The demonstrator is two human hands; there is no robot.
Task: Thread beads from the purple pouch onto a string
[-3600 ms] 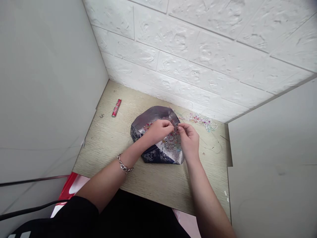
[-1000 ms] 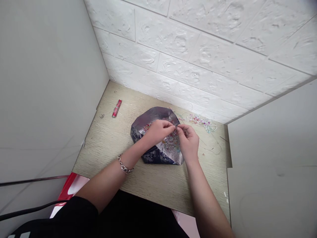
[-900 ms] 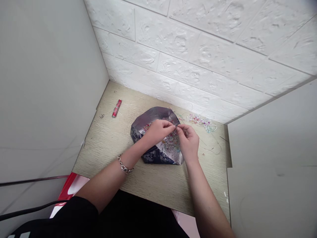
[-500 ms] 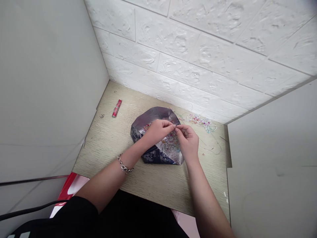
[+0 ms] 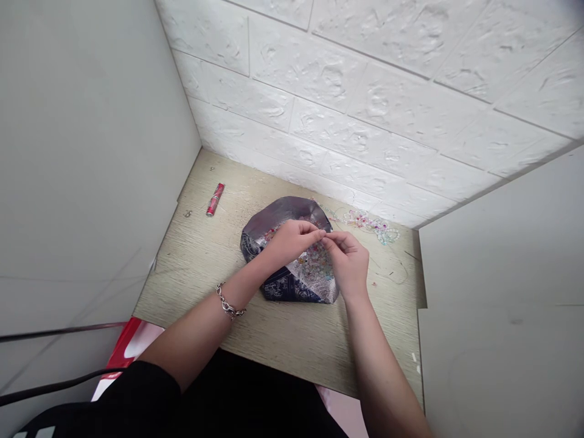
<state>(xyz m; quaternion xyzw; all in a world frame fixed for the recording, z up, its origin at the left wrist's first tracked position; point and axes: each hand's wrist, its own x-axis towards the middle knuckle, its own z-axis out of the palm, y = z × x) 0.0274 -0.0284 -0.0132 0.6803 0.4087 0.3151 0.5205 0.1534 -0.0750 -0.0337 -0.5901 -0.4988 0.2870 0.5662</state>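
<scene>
Loose beads (image 5: 319,261), multicoloured: contained in 1 open bag (image 5: 285,289), blue-patterned, silver-lined, set on the tabletop (image 5: 292,334). Left hand (image 5: 296,237) and right hand (image 5: 350,258): held over the beads, thumb and fingers of each pressed together, the 2 hands met at the tips; whether anything is pinched cannot be told. Beaded strands (image 5: 369,225): heaped near the wall (image 5: 310,121). Red tube (image 5: 215,199), 1: laid left of the bag.
</scene>
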